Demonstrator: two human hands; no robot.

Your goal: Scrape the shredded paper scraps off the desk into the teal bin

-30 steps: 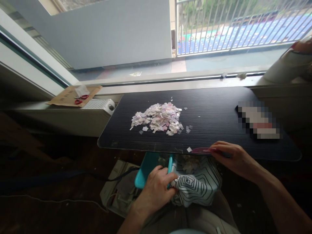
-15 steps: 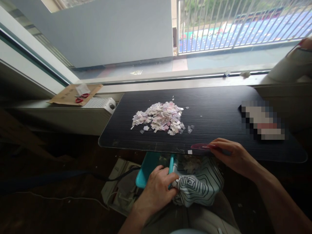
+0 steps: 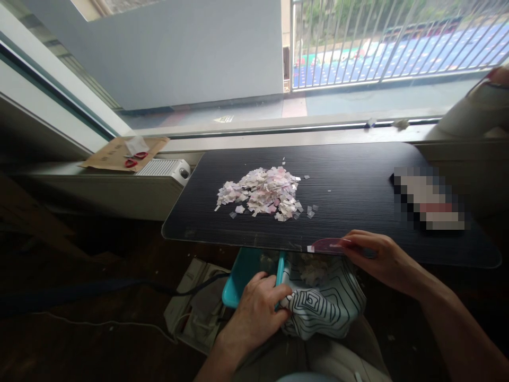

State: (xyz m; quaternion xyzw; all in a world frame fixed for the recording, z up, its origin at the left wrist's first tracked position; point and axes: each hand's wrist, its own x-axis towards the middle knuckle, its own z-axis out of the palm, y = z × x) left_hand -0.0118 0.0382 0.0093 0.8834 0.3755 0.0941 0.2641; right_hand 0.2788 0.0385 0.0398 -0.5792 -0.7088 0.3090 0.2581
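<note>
My left hand [image 3: 260, 302] is closed on the rim of a teal plastic bin [image 3: 235, 281] and the gathered edge of a white cloth [image 3: 332, 310] with black angular lines, just below the table edge. Pale scraps [image 3: 312, 269] lie inside the cloth. My right hand [image 3: 371, 252] pinches a thin, see-through pink plastic piece [image 3: 326, 244] flat at the front edge of the black table [image 3: 350, 212]. Against its left tip lies a small white paper square [image 3: 310, 249]. A pile of small white and pinkish paper pieces [image 3: 266, 191] sits mid-table, left of my right hand.
A pixelated object [image 3: 429, 199] lies at the table's right. Red-handled scissors [image 3: 131, 163] rest on a brown envelope [image 3: 107, 154] on the left sill, beside a white radiator [image 3: 163, 168]. A window runs behind the table. A pale box [image 3: 194, 313] stands below, left of the bin.
The pink piece has moved slightly down toward the table edge, and its tip now meets the white square. My left hand has stayed on the bin and cloth.
</note>
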